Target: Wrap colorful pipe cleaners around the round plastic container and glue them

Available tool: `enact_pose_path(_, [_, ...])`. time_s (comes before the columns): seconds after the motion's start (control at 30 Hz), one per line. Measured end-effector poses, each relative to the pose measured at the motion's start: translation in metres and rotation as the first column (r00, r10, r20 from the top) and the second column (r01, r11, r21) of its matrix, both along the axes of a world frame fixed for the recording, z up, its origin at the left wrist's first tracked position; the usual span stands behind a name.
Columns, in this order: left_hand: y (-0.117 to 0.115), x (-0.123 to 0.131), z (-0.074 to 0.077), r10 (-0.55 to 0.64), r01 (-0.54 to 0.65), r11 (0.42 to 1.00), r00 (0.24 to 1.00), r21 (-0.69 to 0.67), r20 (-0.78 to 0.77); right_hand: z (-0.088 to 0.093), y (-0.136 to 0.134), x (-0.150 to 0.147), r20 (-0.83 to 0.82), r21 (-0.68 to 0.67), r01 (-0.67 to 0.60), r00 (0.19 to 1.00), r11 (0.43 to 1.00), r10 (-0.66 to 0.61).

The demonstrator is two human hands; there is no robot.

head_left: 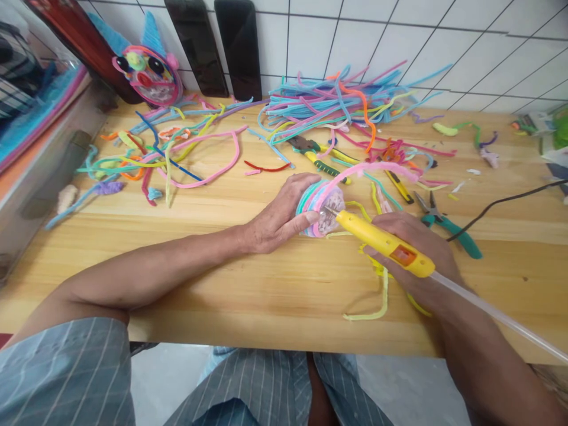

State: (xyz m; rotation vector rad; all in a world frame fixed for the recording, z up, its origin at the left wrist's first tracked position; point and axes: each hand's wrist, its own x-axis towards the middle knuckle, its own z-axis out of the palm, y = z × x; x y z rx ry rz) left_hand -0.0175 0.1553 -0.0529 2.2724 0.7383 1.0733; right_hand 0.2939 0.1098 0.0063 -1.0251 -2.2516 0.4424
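My left hand [288, 213] is closed around a small round piece [333, 200] wrapped in pink, blue and teal pipe cleaners, holding it just above or on the table. A loose pink pipe cleaner [386, 167] arcs from it to the right. My right hand [412, 242] grips a yellow hot glue gun [377, 236], whose metal nozzle touches or nearly touches the piece beside my left thumb. A clear glue stick [492, 313] sticks out of the gun's back end. Below my right hand, a pale yellow pipe cleaner [384, 296] lies bent on the wood.
Behind my hands lies a pile of pipe cleaners [319, 106], with pliers [306, 145] before it. Teal-handled pliers [461, 236] and a black cord [497, 204] are at right. Two phones [239, 53] lean on the tiled wall beside a finished-looking eared figure [153, 77].
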Motion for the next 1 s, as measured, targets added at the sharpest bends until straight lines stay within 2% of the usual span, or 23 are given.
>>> enact_pose_path(0.13, [0.0003, 0.0001, -0.0008, -0.001, 0.001, 1.0, 1.0, 0.002, -0.004, 0.0006, -0.0021, 0.0023, -0.033, -0.028, 0.116, 0.993, 0.993, -0.117])
enact_pose_path(0.33, [0.001, 0.0011, -0.0021, 0.002, -0.003, 1.0, 1.0, 0.016, 0.015, -0.0009, 0.0003, -0.0001, 0.001, -0.035, -0.005, 1.0, 0.999, 0.005])
enact_pose_path(0.53, [0.0011, 0.001, -0.0029, -0.008, 0.007, 1.0, 1.0, 0.018, 0.014, 0.0005, -0.0012, -0.002, -0.015, 0.002, 0.027, 1.0, 1.0, -0.027])
enact_pose_path(0.7, [0.0016, 0.0015, -0.0031, -0.015, 0.015, 0.999, 1.0, 0.045, 0.006, -0.0016, 0.0006, -0.0005, 0.005, 0.026, -0.082, 0.997, 0.996, 0.082])
enact_pose_path(1.0, [0.0024, 0.0015, -0.0043, -0.028, 0.027, 0.998, 1.0, 0.051, 0.013, -0.003, -0.0004, -0.0015, -0.005, 0.011, -0.077, 0.997, 0.997, 0.077])
